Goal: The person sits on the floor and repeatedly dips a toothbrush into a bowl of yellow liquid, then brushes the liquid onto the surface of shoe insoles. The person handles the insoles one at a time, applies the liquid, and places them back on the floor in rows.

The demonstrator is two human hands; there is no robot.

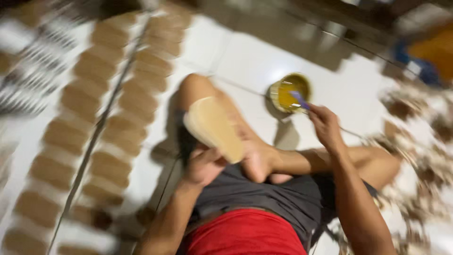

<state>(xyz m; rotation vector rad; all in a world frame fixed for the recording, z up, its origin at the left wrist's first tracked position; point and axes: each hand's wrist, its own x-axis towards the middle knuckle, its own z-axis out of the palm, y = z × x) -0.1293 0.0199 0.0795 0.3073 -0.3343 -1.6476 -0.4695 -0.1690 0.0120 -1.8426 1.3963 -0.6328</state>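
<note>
While the left hand (pixel 204 165) grips a tan shoe sole (pixel 214 127) by its near end above the knee, the right hand (pixel 325 125) pinches a brush (pixel 299 100) over the glue tin (pixel 289 92) on the floor; the sole looks light, bendy.

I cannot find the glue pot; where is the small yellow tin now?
In the head view, the yellow tin stands on the white floor, upper right of centre, just beyond the right hand.

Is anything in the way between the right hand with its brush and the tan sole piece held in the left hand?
Nothing visible stands between them. The right hand holds a purple-handled brush dipped in the round tin of yellow paste on the floor. The left hand holds the tan sole piece over the knee, with open space between.
</note>
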